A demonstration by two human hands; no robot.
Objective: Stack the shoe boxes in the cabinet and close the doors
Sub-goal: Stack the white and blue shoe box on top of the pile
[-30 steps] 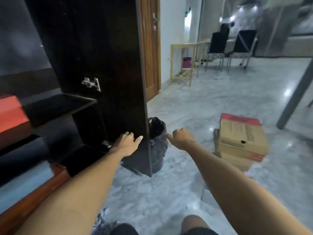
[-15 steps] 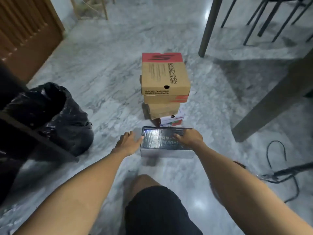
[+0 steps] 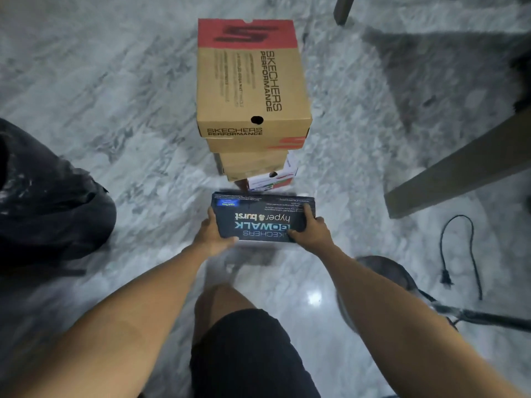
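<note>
Since 0.5 s ago, left hand (image 3: 213, 236) and right hand (image 3: 311, 231) — fingers curled — grip the dark shoe box (image 3: 263, 218), now lifted off the floor (image 3: 143, 81).

Box stack (image 3: 253, 156) on marble floor (image 3: 120, 81)

You have four shoe boxes in view: one dark box (image 3: 263, 218) near you, gripped by your two hands, left hand (image 3: 214, 235) and right hand (image 3: 311, 231), plus a far stack of three, a brown box (image 3: 253, 81), a second brown box (image 3: 253, 165) and a white box (image 3: 273, 180). There is one black bag (image 3: 48, 196) at left and one cord (image 3: 459, 254) at right.
</note>
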